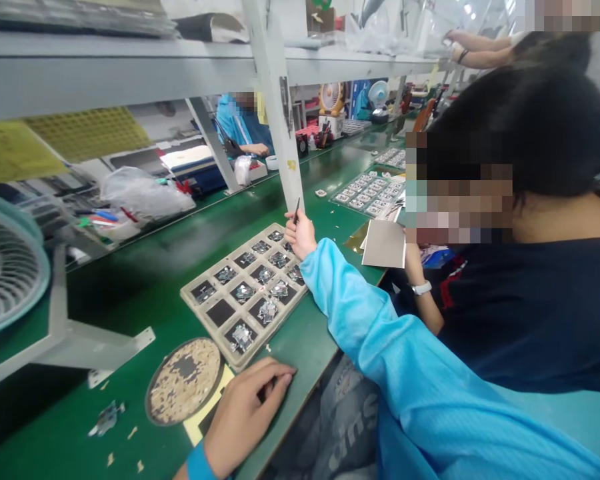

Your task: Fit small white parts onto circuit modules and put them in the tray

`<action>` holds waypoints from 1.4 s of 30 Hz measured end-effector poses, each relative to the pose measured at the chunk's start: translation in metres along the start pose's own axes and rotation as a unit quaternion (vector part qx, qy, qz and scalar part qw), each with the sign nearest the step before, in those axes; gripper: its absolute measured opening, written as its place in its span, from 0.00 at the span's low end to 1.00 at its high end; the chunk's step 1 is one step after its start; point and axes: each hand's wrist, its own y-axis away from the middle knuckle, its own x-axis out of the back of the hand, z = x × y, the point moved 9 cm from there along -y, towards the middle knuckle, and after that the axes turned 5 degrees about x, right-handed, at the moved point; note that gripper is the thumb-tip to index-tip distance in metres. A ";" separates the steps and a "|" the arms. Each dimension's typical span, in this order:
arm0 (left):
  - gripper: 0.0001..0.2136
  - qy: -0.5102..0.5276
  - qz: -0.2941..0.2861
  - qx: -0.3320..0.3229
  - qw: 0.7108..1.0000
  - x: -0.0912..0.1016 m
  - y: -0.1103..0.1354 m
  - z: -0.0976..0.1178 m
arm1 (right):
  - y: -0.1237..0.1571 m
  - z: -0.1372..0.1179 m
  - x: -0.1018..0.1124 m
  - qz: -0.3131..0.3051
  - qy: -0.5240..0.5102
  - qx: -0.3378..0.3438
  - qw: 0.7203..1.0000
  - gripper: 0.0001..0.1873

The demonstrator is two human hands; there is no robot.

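My right hand (301, 235), at the end of a light blue sleeve, is closed around dark tweezers (297, 211) pointing upward. It is over the far right corner of a beige compartment tray (210, 325). Small silvery metal parts (242, 337) lie in most of the dark-lined compartments; one near the left holds none. My left hand (250, 407) rests on the green bench near the tray's front corner, fingers loosely bent, thumb apart from the palm, nothing visible in it. Beside it, a round dark dish (150, 400) holds many small tan pieces, with yellow paper (194, 427) partly beneath.
A co-worker (540, 300) sits close on the right, holding a grey board (384, 243). A white post (275, 113) rises behind the tray. A teal fan (10, 267) stands left. Loose parts (106, 419) lie on the green bench (170, 253). Farther back are trays of white pieces (367, 190).
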 end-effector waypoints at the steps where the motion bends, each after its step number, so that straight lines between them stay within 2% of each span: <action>1: 0.14 0.001 0.000 0.002 1.000 0.000 0.001 0.000 | 0.001 0.002 0.000 0.005 -0.004 0.003 1.000 0.24; 9: 0.12 0.013 0.008 -0.021 1.000 0.002 0.002 0.009 | -0.002 0.002 0.007 0.018 -0.009 -0.019 1.000 0.19; 14: 0.12 0.016 0.007 -0.032 0.999 0.002 0.002 0.012 | 0.001 0.004 0.005 -0.004 0.001 -0.049 0.999 0.17; 22: 0.12 0.016 0.014 -0.033 0.999 0.003 0.002 0.012 | 0.002 -0.003 0.006 -0.048 0.058 -0.085 0.994 0.20; 25: 0.11 0.013 0.017 -0.034 0.999 0.001 0.001 0.011 | 0.002 -0.005 0.005 -0.033 0.096 -0.052 0.993 0.21; 28: 0.11 0.018 0.025 -0.042 0.999 0.001 0.002 0.014 | 0.014 -0.006 -0.009 -0.021 0.135 0.020 0.990 0.20; 30: 0.09 0.037 0.048 -0.077 0.995 0.013 0.008 0.025 | 0.034 -0.005 -0.027 -0.045 0.159 0.063 0.984 0.19; 31: 0.09 0.046 0.075 -0.108 0.990 0.025 0.013 0.033 | 0.048 -0.004 -0.039 -0.073 0.175 0.078 0.979 0.19; 32: 0.09 0.049 0.119 -0.143 0.981 0.042 0.019 0.043 | 0.064 -0.004 -0.052 -0.111 0.196 0.101 0.969 0.18; 33: 0.10 0.051 0.179 -0.172 0.967 0.063 0.028 0.051 | 0.085 -0.008 -0.072 -0.193 0.274 0.166 0.928 0.18; 34: 0.11 0.049 0.257 -0.187 0.947 0.087 0.039 0.056 | 0.110 -0.008 -0.090 -0.270 0.337 0.223 0.874 0.18; 35: 0.12 0.055 0.342 -0.177 0.921 0.111 0.051 0.056 | 0.134 -0.004 -0.104 -0.342 0.375 0.256 0.823 0.17; 37: 0.12 0.105 0.485 -0.118 0.860 0.150 0.072 0.045 | 0.173 0.004 -0.115 -0.431 0.390 0.289 0.761 0.15; 38: 0.13 0.130 0.520 -0.091 0.840 0.161 0.077 0.039 | 0.188 0.010 -0.118 -0.465 0.391 0.294 0.738 0.13; 39: 0.15 0.146 0.531 -0.074 0.831 0.168 0.078 0.034 | 0.199 0.015 -0.118 -0.487 0.391 0.301 0.721 0.12; 42: 0.16 0.113 0.479 -0.082 0.867 0.170 0.063 0.038 | 0.217 0.025 -0.118 -0.510 0.382 0.320 0.701 0.09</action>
